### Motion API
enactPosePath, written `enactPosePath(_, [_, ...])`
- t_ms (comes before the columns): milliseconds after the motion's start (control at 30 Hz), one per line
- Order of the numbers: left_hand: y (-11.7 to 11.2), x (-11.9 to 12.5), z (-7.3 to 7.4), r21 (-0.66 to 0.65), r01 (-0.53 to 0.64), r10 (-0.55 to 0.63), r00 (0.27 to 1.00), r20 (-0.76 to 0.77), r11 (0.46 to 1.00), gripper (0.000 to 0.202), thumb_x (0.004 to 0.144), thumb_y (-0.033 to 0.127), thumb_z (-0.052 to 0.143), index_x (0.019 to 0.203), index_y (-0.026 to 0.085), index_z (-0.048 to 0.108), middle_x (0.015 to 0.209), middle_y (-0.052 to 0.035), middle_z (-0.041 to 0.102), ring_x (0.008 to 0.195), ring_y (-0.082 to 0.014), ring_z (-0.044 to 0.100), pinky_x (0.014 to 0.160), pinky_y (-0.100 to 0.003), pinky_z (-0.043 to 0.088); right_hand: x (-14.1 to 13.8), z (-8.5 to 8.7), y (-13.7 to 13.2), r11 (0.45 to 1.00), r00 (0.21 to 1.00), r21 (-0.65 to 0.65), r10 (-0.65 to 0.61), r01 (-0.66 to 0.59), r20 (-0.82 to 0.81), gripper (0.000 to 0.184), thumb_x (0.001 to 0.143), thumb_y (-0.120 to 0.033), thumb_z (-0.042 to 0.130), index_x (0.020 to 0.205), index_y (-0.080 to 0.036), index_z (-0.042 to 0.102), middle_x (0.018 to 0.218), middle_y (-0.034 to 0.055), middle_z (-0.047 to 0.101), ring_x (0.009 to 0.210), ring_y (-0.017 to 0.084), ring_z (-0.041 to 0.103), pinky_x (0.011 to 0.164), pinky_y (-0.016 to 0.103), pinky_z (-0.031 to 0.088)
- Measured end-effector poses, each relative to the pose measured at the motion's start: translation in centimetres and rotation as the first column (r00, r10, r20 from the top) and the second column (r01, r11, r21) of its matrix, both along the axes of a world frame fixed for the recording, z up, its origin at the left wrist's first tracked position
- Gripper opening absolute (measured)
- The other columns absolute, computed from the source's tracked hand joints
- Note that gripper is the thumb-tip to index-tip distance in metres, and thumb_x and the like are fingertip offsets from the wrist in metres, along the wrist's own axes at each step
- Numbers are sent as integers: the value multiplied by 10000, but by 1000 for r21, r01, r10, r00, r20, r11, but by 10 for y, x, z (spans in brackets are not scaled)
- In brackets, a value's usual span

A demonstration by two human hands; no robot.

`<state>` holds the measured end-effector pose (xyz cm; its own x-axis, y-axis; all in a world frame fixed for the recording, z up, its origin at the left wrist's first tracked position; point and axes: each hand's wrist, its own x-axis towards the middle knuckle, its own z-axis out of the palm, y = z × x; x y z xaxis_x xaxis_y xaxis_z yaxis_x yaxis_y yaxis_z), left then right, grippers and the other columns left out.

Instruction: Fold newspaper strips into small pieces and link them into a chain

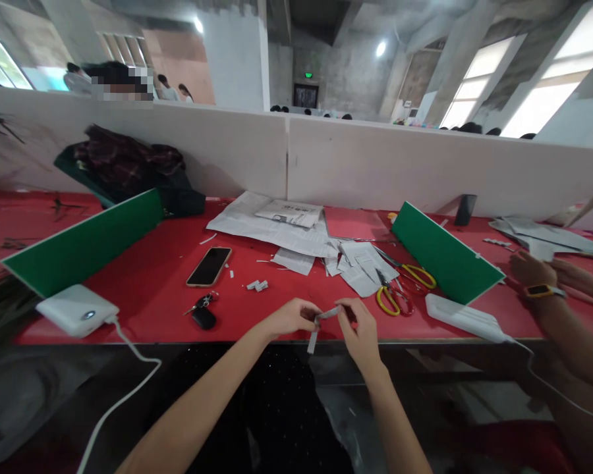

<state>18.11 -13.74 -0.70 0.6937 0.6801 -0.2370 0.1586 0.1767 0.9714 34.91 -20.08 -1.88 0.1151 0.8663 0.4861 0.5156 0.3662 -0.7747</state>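
Note:
Between my two hands, over the front edge of the red table (153, 276), is a narrow paper strip (329, 313). My left hand (296, 317) pinches it near its folded part, from which one end hangs down. The other end is held between the thumb and forefinger of my right hand (356, 324). Left of my hands lie several small folded paper pieces (257, 286). Beyond my right hand are yellow-handled scissors (388, 301), a second pair of scissors (419, 275) and a heap of cut paper sheets (368, 266).
A phone (209, 266), keys (203, 309) and a white power bank (78, 309) lie to the left. Green dividers (86, 243) stand on both sides. Large printed sheets (271, 230) lie behind. On the right, a co-worker's hands (531, 271) handle paper beside a white cabled device (467, 317).

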Motion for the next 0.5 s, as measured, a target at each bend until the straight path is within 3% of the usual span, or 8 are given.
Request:
enactPosePath(100, [-3, 1, 2, 10, 74, -74, 997, -22, 997, 183, 606, 182, 670, 774, 113, 672, 725, -36, 654, 706, -155, 583, 727, -292, 433, 2, 2, 9, 999, 999, -23, 47, -46, 25, 167, 861, -226, 428, 905, -187, 584, 818, 52, 567, 669, 146, 533, 597, 258, 425])
enactPosePath(333, [-5, 5, 0, 8, -20, 20, 999, -50, 1000, 239, 708, 314, 596, 791, 102, 668, 732, -57, 664, 689, -162, 604, 702, -301, 449, 5, 4, 24, 977, 977, -73, 204, -199, 67, 189, 859, -240, 436, 919, -198, 610, 815, 47, 584, 660, 144, 540, 594, 258, 425])
enactPosePath(500, [-5, 6, -2, -16, -3, 2, 1000, -7, 1000, 256, 692, 332, 606, 777, 101, 674, 719, -58, 665, 673, -162, 602, 703, -308, 462, 5, 0, 26, 967, 971, -100, 227, -233, -75, 203, 830, -278, 487, 982, -198, 596, 856, 51, 598, 730, 157, 571, 652, 272, 464])
